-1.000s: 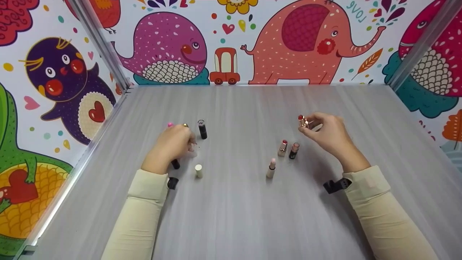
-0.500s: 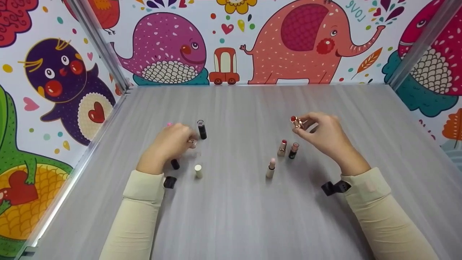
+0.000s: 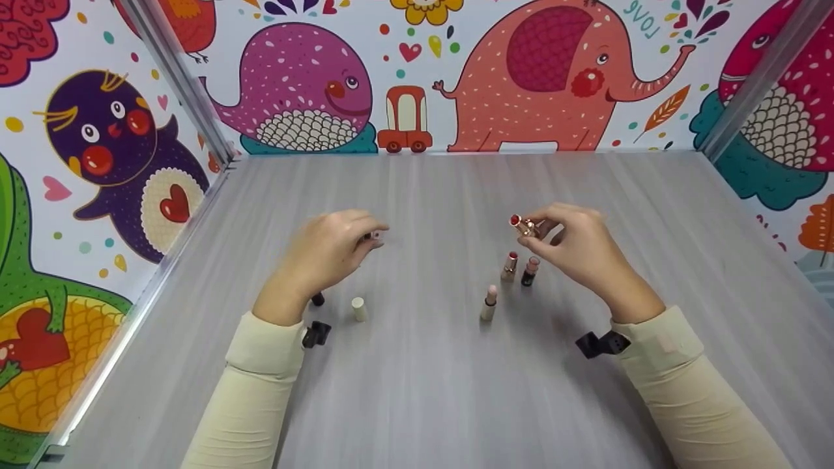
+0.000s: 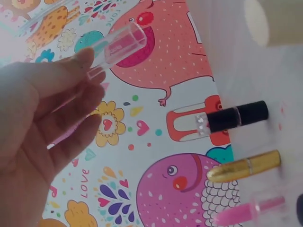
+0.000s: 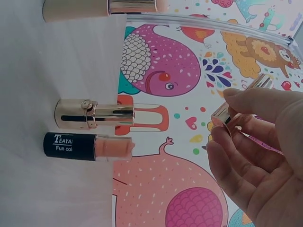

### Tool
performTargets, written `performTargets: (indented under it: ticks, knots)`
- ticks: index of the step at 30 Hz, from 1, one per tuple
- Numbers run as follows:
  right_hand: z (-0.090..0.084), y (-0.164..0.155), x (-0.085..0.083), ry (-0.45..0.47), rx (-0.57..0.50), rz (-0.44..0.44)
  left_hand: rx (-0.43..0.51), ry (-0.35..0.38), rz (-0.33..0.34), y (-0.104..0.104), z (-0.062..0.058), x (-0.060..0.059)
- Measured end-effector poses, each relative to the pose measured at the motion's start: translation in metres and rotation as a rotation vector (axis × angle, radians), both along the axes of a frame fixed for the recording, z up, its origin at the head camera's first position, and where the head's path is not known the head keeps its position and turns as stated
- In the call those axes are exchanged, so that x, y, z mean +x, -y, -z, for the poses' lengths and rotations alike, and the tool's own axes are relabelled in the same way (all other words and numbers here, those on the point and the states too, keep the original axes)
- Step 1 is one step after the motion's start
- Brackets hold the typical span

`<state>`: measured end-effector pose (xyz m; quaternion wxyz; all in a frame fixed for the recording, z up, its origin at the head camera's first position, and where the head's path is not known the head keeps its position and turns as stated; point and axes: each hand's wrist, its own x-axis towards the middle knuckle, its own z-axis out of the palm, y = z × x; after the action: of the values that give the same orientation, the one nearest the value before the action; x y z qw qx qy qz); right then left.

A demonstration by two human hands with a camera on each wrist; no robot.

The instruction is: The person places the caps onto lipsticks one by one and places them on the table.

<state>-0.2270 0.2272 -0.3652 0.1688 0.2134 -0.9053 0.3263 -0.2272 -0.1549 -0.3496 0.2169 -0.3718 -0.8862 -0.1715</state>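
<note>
My left hand (image 3: 366, 233) hovers above the grey table (image 3: 430, 391) and pinches a small clear cap (image 3: 376, 237) at its fingertips. The left wrist view shows that clear cap (image 4: 116, 45) between thumb and fingers (image 4: 71, 71). My right hand (image 3: 533, 233) grips a gold lipstick (image 3: 520, 223) with a red tip, tilted toward the left. In the right wrist view the gold lipstick (image 5: 236, 111) lies between the curled fingers (image 5: 246, 156). The two hands are apart, with a gap of bare table between them.
Below the right hand stand a gold lipstick (image 3: 509, 266), a black-based peach lipstick (image 3: 530, 270) and a cream pink lipstick (image 3: 488, 303). A cream cap (image 3: 358, 308) and a black cap (image 3: 317, 299) sit near my left wrist. A black tube (image 4: 236, 116), gold cap (image 4: 244, 166) and pink lipstick (image 4: 251, 211) stand beyond.
My left hand has risen from the table with the clear cap and moved right, now hiding the black tube. My right hand has carried the gold lipstick a little to the left.
</note>
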Motion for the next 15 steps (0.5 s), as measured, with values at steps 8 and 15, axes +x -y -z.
performTargets:
  ticks: [8, 15]
  knots:
    - [0.000, 0.007, 0.006, -0.038, 0.016, -0.052, 0.076, -0.127, 0.094, -0.022, -0.003, 0.008]
    - [0.001, 0.013, 0.009, -0.044, 0.010, -0.086, 0.137, -0.181, 0.148, -0.038, -0.003, 0.017]
